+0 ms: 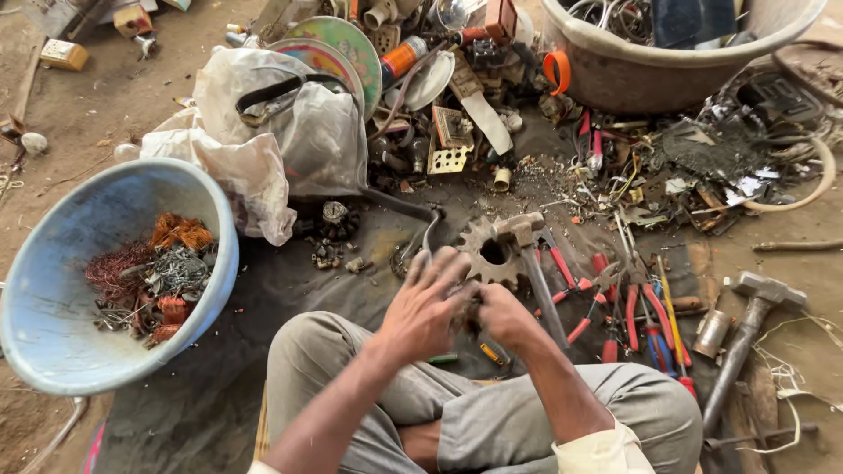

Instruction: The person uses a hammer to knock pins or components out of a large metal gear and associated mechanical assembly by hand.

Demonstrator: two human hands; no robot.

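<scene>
I sit cross-legged on a dark ground cloth [263,298]. My left hand [425,307] and my right hand [504,316] meet in front of my knees, both closed around a small dark metal part [469,314] that is mostly hidden by the fingers. Just beyond the hands lies a rusty toothed gear [486,253] with a hammer [529,263] resting across it, its handle running toward my right hand.
A blue basin [53,290] with copper wire and metal scraps stands at left. Red-handled pliers and screwdrivers [632,307] and a second hammer [746,333] lie at right. A white plastic bag [290,132], a large tub [632,70] and piled scrap fill the far side.
</scene>
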